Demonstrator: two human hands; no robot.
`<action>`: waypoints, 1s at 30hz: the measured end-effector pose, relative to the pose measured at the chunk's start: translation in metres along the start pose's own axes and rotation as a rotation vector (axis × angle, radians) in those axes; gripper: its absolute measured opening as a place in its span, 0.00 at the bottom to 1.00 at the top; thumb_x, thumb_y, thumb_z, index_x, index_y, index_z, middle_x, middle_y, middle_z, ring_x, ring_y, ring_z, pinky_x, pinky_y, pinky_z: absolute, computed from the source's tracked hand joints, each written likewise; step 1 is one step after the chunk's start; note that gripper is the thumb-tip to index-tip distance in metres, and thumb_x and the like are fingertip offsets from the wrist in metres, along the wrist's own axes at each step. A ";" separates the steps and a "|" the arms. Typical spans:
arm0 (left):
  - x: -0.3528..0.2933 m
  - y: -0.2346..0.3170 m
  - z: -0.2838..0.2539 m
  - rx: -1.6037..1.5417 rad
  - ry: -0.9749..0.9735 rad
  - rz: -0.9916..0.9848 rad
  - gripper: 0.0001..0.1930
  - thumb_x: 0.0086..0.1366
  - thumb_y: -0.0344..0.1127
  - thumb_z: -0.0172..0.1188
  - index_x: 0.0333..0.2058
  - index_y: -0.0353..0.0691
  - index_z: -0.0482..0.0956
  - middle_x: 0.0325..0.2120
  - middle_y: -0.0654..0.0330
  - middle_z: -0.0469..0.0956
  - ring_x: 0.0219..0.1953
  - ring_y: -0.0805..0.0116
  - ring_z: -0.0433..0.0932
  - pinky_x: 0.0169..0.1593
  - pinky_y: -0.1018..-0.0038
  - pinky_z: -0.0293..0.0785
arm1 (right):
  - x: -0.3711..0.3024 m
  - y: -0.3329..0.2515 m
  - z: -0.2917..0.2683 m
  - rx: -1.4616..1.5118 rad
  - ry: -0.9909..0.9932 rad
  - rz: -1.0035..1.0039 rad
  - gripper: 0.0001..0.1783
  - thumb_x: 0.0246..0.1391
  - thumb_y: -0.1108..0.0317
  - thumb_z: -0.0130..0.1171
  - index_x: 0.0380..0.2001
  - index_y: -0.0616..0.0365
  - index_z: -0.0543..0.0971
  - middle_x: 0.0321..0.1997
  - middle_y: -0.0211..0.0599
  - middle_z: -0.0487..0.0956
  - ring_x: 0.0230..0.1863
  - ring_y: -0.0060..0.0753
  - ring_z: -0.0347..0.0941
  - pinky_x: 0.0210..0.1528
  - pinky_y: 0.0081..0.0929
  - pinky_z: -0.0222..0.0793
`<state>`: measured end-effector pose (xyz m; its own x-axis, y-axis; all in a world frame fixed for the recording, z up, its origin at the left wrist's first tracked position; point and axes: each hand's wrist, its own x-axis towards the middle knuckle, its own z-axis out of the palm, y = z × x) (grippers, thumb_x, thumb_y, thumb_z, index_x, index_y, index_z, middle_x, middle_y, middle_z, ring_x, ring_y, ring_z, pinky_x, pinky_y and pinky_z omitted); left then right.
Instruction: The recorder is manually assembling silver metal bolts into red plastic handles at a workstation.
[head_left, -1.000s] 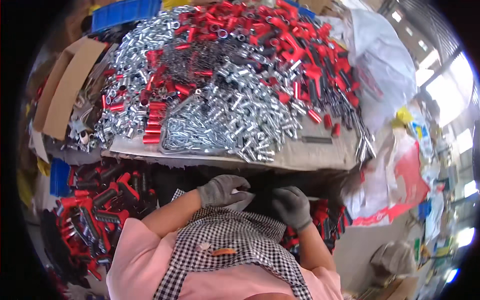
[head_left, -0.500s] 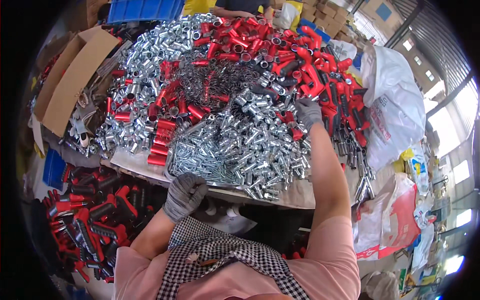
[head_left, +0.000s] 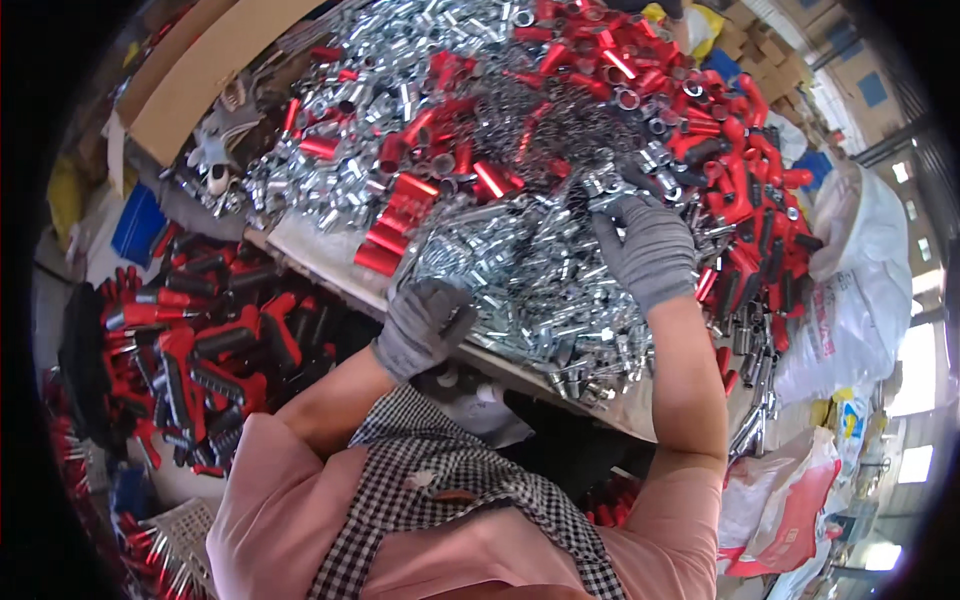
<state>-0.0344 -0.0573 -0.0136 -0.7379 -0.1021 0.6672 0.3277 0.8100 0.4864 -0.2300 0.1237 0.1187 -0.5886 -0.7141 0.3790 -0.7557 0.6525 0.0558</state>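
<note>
My left hand (head_left: 425, 325), in a grey knit glove, is at the table's front edge beside the small silver screws (head_left: 450, 255). Its fingers are curled in, and what they hold, if anything, is hidden. Over the heap of silver metal fittings (head_left: 560, 290) reaches my gloved right hand (head_left: 648, 250), its thumb apart from its bent fingers. The fingertips are at the heap's far side, near a dark grip-shaped part, and nothing shows clearly between them. Beyond them lies a tangle of dark wire springs (head_left: 510, 120). Several red sleeves (head_left: 400, 215) lie left of the screws.
Red-and-black handles (head_left: 745, 190) are piled on the table's right, and more handles (head_left: 200, 370) below its left edge. Silver sleeves (head_left: 380, 100) cover the far left, near a cardboard box (head_left: 215, 80). A white sack (head_left: 850, 280) stands at the right.
The view has turned, so the table now slants. My right hand has come back from the red handles to the silver fittings. My left hand stays curled at the front edge.
</note>
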 end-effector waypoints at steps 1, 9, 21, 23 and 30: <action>0.002 -0.004 0.001 0.019 0.062 -0.093 0.09 0.49 0.27 0.64 0.31 0.40 0.76 0.24 0.53 0.76 0.29 0.53 0.76 0.32 0.62 0.72 | -0.002 -0.022 -0.012 0.030 -0.113 0.001 0.12 0.48 0.57 0.61 0.30 0.54 0.79 0.29 0.45 0.78 0.33 0.49 0.75 0.38 0.43 0.71; 0.029 -0.074 -0.013 0.681 -0.159 -0.358 0.13 0.53 0.37 0.57 0.38 0.39 0.73 0.29 0.50 0.76 0.34 0.50 0.74 0.44 0.57 0.68 | -0.060 -0.099 -0.008 0.187 -0.284 -0.234 0.15 0.49 0.54 0.57 0.31 0.55 0.78 0.35 0.42 0.77 0.33 0.48 0.75 0.38 0.42 0.70; 0.053 -0.091 -0.016 0.298 -0.245 -0.473 0.24 0.56 0.39 0.57 0.51 0.37 0.68 0.34 0.43 0.78 0.37 0.45 0.77 0.43 0.56 0.72 | -0.074 -0.146 0.018 0.464 -0.478 -0.165 0.21 0.50 0.49 0.54 0.33 0.57 0.79 0.31 0.48 0.79 0.36 0.49 0.76 0.41 0.42 0.71; 0.049 -0.115 -0.011 0.131 -0.180 -0.497 0.25 0.58 0.36 0.56 0.54 0.36 0.66 0.36 0.42 0.77 0.38 0.47 0.76 0.43 0.58 0.71 | -0.065 -0.149 0.027 0.664 -0.504 -0.107 0.20 0.49 0.50 0.56 0.35 0.56 0.80 0.32 0.47 0.80 0.37 0.48 0.77 0.42 0.40 0.72; 0.041 -0.119 -0.004 -0.018 -0.058 -0.278 0.21 0.57 0.35 0.59 0.50 0.37 0.70 0.35 0.48 0.75 0.41 0.60 0.75 0.46 0.67 0.71 | -0.037 -0.152 0.103 1.869 -0.309 0.507 0.16 0.54 0.61 0.58 0.42 0.59 0.76 0.31 0.32 0.76 0.28 0.24 0.71 0.30 0.23 0.69</action>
<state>-0.1010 -0.1597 -0.0419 -0.8331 -0.2856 0.4737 0.1180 0.7449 0.6567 -0.1228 0.0242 0.0011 -0.6773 -0.7266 -0.1158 0.2874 -0.1163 -0.9507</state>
